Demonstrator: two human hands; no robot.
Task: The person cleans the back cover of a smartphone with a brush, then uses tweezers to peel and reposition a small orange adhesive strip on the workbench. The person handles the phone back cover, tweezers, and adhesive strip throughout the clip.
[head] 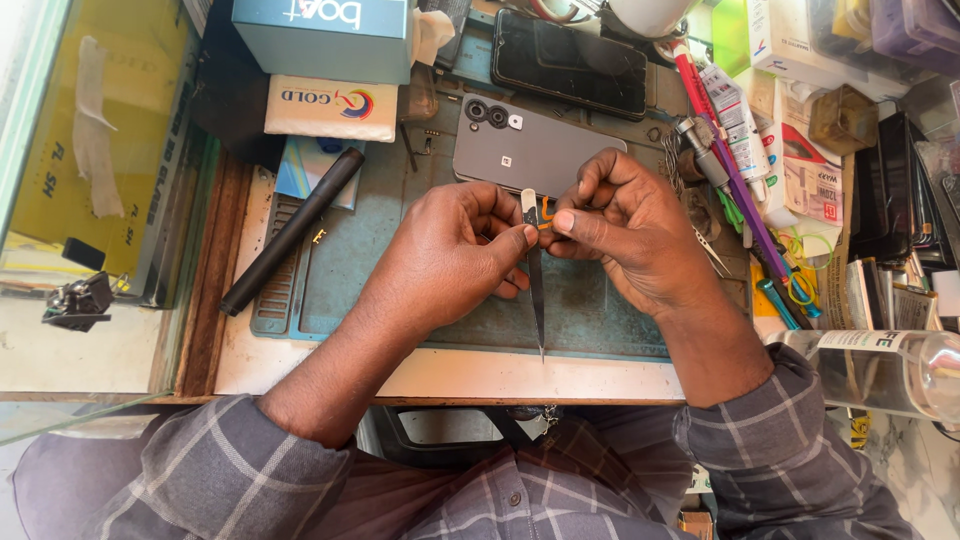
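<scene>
Tweezers (536, 290), slim, metallic and point-down, are pinched with a small orange part (545, 212) by both hands' fingers (520, 236).

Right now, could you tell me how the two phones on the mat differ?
The grey phone lies face down, its back and camera lenses showing; the black phone lies face up, showing a dark screen. The grey phone sits nearer the hands, just beyond the left hand and right hand; the black phone lies farther back. Both lie flat on the blue-green mat, and neither is touched.
</scene>
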